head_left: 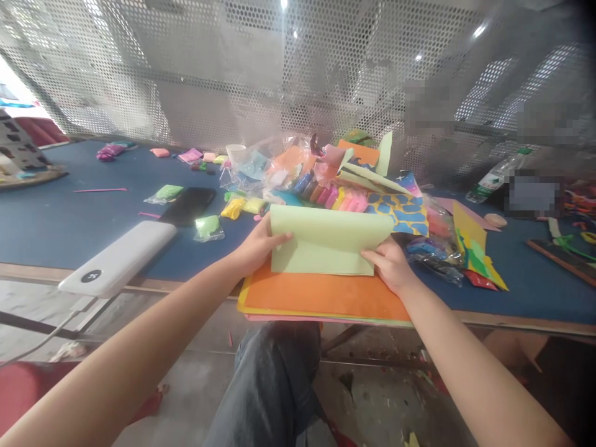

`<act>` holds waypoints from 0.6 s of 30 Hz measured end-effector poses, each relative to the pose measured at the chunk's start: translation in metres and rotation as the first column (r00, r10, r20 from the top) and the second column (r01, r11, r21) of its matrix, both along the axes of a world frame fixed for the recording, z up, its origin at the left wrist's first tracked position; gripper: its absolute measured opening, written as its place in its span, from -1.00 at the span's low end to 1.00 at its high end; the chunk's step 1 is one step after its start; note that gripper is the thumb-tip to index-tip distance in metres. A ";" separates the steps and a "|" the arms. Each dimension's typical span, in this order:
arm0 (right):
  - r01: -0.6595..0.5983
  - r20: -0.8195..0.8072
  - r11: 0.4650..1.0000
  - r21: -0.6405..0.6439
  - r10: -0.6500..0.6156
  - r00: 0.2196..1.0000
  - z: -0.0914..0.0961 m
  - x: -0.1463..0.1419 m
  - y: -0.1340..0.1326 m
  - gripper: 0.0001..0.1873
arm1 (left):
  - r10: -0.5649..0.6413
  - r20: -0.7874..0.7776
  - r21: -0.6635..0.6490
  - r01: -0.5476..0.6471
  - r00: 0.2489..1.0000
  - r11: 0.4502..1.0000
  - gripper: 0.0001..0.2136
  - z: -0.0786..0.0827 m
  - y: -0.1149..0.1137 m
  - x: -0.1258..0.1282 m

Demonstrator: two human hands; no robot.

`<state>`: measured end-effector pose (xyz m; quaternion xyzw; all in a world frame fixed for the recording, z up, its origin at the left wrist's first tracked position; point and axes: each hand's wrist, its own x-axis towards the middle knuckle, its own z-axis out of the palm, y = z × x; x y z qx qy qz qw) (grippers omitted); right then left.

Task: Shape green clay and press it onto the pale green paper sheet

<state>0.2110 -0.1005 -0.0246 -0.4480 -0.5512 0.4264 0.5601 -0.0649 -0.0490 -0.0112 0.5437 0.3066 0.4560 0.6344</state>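
A pale green sheet of paper (326, 248) is bent over on itself, its upper part curling toward me. My left hand (263, 244) grips its left edge, thumb on the front face. At the right edge, my right hand (390, 262) pinches the sheet between thumb and fingers. Beneath it lies a stack of coloured paper with an orange sheet (321, 297) on top; yellow, pink and green edges show below. The stack overhangs the table's front edge. Behind the green sheet sit several bright clay pieces (347, 200) and a blue-and-yellow patterned sheet (400, 214).
A white power bank (118, 257) with a cable juts over the table edge at left, near a dark phone (189, 206). Small clay packets (208, 228) lie nearby. A plastic bottle (498, 177) lies at right. A perforated metal screen (261, 68) closes off the back.
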 end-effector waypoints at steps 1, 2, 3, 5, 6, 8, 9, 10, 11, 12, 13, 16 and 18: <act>0.004 -0.011 1.000 0.008 -0.004 1.000 0.000 0.000 0.001 -0.32 | -0.022 -0.004 -0.031 0.022 1.000 0.999 -0.42 0.000 0.000 0.000; 0.008 -0.021 1.000 0.017 -0.008 1.000 0.000 0.000 0.001 -0.31 | -0.044 -0.015 -0.060 0.043 0.999 0.997 -0.48 0.000 0.001 0.000; 0.014 -0.032 0.999 0.029 -0.013 0.999 0.000 0.000 0.002 -0.30 | -0.061 -0.034 -0.083 0.058 0.998 0.995 -0.52 -0.001 0.002 0.000; 0.014 -0.051 0.999 0.052 -0.011 0.999 0.002 -0.001 0.002 -0.30 | -0.074 -0.086 -0.098 0.066 0.994 0.993 -0.56 -0.005 0.004 0.000; 0.007 -0.062 0.998 0.056 -0.004 0.998 0.002 -0.001 0.001 -0.31 | -0.069 -0.111 -0.092 0.059 0.991 0.994 -0.58 -0.007 0.005 -0.001; -0.010 -0.091 0.999 0.044 0.014 0.996 0.003 -0.002 0.001 -0.34 | -0.034 -0.137 -0.068 0.025 0.990 0.997 -0.60 -0.011 0.008 -0.002; -0.012 -0.107 0.999 0.033 0.015 0.994 0.003 -0.003 0.001 -0.37 | -0.005 -0.133 -0.051 -0.002 0.991 0.999 -0.60 -0.013 0.008 -0.003; -0.012 -0.117 1.000 0.018 0.014 0.993 0.003 -0.003 0.000 -0.39 | 0.025 -0.124 -0.035 -0.030 0.992 0.999 -0.60 -0.015 0.009 -0.003; -0.011 -0.123 1.000 0.003 0.011 0.992 0.002 -0.003 0.000 -0.42 | 0.048 -0.115 -0.021 -0.051 0.992 0.998 -0.60 -0.015 0.009 -0.004; -0.011 -0.124 1.000 -0.011 0.009 0.992 0.001 -0.002 0.001 -0.44 | 0.059 -0.109 -0.013 -0.061 0.992 0.998 -0.59 -0.015 0.009 -0.004; -0.014 -0.126 1.000 -0.025 0.011 0.992 0.000 -0.002 0.001 -0.45 | 0.058 -0.107 -0.008 -0.059 0.993 0.998 -0.59 -0.015 0.009 -0.004; -0.039 -0.151 0.996 -0.074 0.028 0.988 -0.002 -0.002 0.003 -0.49 | 0.023 -0.110 -0.004 -0.024 0.994 1.000 -0.58 -0.013 0.008 -0.004; -0.056 -0.165 0.993 -0.105 0.038 0.985 -0.002 -0.002 0.004 -0.52 | 0.005 -0.106 -0.003 -0.005 0.994 1.000 -0.56 -0.013 0.008 -0.004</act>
